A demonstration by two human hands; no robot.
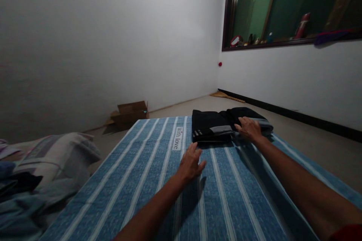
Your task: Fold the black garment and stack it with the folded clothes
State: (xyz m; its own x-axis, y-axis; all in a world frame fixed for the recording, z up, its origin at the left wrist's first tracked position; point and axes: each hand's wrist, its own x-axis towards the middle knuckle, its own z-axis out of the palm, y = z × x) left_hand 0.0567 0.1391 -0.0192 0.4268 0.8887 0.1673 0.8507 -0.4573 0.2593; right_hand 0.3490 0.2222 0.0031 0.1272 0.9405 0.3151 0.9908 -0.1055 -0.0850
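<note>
Two folded black garments with grey patches lie side by side at the far end of a blue cloth with white stripes. The left folded garment (pixel 210 124) has small white marks near its front edge. My right hand (pixel 249 128) is at the near edge of the right folded garment (pixel 246 113), fingers apart; whether it touches the fabric I cannot tell. Just in front of the left garment, my left hand (pixel 191 162) is above the striped cloth (pixel 147 158), its fingers spread and nothing in them. A "With love" print (pixel 177 138) shows on the cloth left of the garments.
A pale bag (pixel 62 154) and a heap of clothes (pixel 22 203) are at the left. An open cardboard box (pixel 130 115) stands on the floor by the wall. A broom (pixel 227 96) lies in the far corner. Several small items and a red bottle (pixel 302 25) line the window ledge.
</note>
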